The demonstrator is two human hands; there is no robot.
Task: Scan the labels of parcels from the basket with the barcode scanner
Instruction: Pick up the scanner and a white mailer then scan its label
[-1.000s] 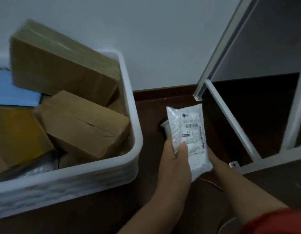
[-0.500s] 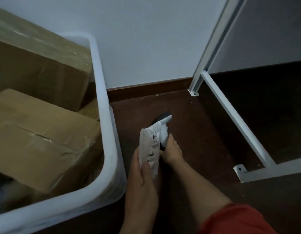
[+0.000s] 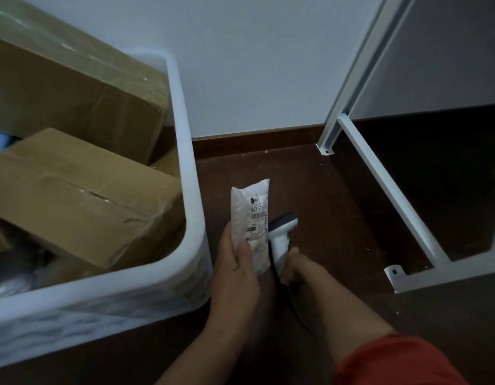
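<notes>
My left hand (image 3: 235,269) grips a small white bubble-wrap parcel (image 3: 250,215) upright, its printed barcode label facing me. Right beside it, my right hand (image 3: 297,266) holds a white barcode scanner (image 3: 281,236) by the handle; its dark head sits just right of the parcel's label edge, angled up and away. A large white plastic basket (image 3: 195,218) stands on the left, holding several brown cardboard boxes (image 3: 82,195). Both hands are over the dark floor just right of the basket.
A white metal rack frame (image 3: 390,195) rests on the dark brown floor (image 3: 324,195) at the right, with a foot bracket (image 3: 394,273) near my right arm. A white wall and brown skirting run behind. The scanner's cable trails down under my right forearm.
The parcel has turned so its label faces me more fully. The scanner has moved from behind the parcel to its right side, lower. The view has shifted slightly left.
</notes>
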